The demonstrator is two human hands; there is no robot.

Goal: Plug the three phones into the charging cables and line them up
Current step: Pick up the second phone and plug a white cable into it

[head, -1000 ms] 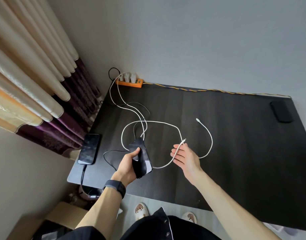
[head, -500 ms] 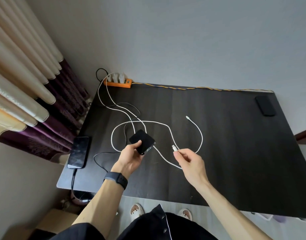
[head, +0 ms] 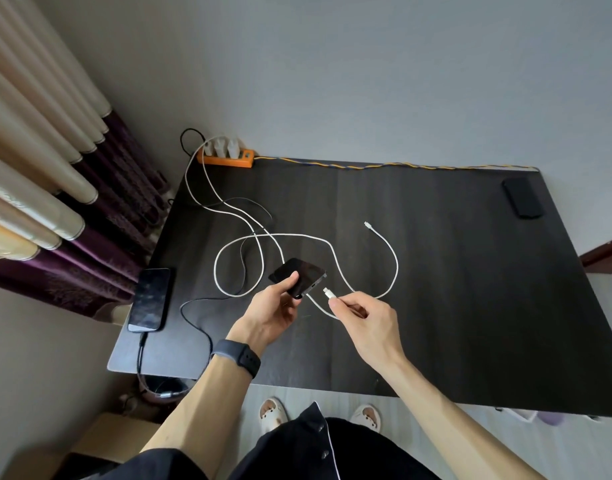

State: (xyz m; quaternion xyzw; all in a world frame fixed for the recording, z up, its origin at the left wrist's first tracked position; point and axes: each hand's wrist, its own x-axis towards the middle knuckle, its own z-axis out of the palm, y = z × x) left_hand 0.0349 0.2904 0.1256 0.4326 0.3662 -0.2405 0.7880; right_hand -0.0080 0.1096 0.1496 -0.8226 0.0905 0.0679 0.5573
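Note:
My left hand (head: 270,313) grips a black phone (head: 303,275) above the dark table (head: 453,306), its port end turned toward my right hand. My right hand (head: 361,318) pinches the plug of a white cable (head: 329,292), its tip a short gap from the phone's port. A second white cable lies loose, its free plug (head: 367,224) resting on the table. Another phone (head: 151,299) lies at the table's left edge with a black cable plugged into its near end. A third black phone (head: 522,197) sits at the far right corner.
An orange power strip (head: 228,157) with white chargers stands at the back left corner; a yellow braided cord (head: 384,165) runs along the back edge. Curtains (head: 55,188) hang to the left. White cable loops (head: 235,258) cover the middle left of the table.
My right hand picked up the white cable's plug and brought it close to the phone. My left hand turned the phone flatter, port end toward the plug.

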